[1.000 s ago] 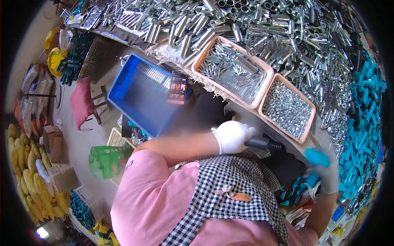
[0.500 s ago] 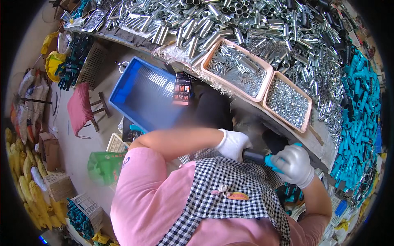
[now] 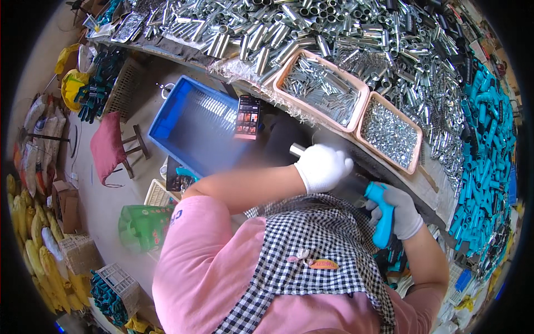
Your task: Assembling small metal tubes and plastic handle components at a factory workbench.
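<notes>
My left hand (image 3: 324,168), in a white knit glove, is closed around a short silver metal tube (image 3: 297,150); only the tube's end sticks out on the left side of the fist. To the right and a little lower, my right hand (image 3: 404,213), in a glove with a greyish palm, grips a teal pistol-shaped handle (image 3: 381,214). The handle's grip points down toward the checked apron. A dark part lies between the two hands, blurred, and I cannot tell whether it joins the handle.
Ahead, the workbench carries heaped metal tubes (image 3: 261,47), a tray of pins (image 3: 320,92), a tray of small metal parts (image 3: 389,133) and a pile of teal handles (image 3: 484,161). A blue crate (image 3: 167,136) with a phone (image 3: 247,118) at its edge stands left, near a pink-cushioned stool (image 3: 108,147).
My hands have moved apart. The left has risen forward, and a silver tube end now shows in it. The right has shifted slightly back and right, with the teal handle turned into fuller view.
</notes>
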Motion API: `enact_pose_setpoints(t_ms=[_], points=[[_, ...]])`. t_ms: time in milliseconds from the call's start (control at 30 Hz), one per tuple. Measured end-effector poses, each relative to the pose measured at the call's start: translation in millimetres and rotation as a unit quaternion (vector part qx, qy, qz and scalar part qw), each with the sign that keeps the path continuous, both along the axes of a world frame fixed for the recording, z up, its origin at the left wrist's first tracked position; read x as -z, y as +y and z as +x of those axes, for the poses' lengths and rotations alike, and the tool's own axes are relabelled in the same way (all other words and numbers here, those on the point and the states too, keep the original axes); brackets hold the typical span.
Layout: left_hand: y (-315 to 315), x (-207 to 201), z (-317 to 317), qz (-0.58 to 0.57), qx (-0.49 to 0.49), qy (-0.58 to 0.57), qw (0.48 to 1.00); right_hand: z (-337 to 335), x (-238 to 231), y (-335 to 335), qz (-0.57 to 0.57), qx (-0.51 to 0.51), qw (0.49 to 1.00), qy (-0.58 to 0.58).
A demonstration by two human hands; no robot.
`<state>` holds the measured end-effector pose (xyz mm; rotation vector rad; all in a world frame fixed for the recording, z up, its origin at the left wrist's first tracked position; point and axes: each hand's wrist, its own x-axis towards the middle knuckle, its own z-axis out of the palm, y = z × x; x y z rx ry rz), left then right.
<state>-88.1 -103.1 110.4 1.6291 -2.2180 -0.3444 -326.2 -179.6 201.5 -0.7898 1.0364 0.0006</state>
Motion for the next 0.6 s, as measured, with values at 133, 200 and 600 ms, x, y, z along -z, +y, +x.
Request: enact_pose_setpoints(t_ms=[133,200,600], points=[[-0.6,-2.9,14.1,-0.047,-0.088,0.064,0.993,22.1,-22.5,24.6,-0.175,0.157,0.968,-0.089],[8.3,5.3,19.5,-0.025,-0.151,0.108,0.982,9.2,-24.9,29.9,-0.526,-0.039,0.849,-0.024],[28.3,16.8,-11.6,0.061,0.091,0.163,0.980,-7.5,-29.9,32.8,-0.594,-0.059,0.799,-0.077]])
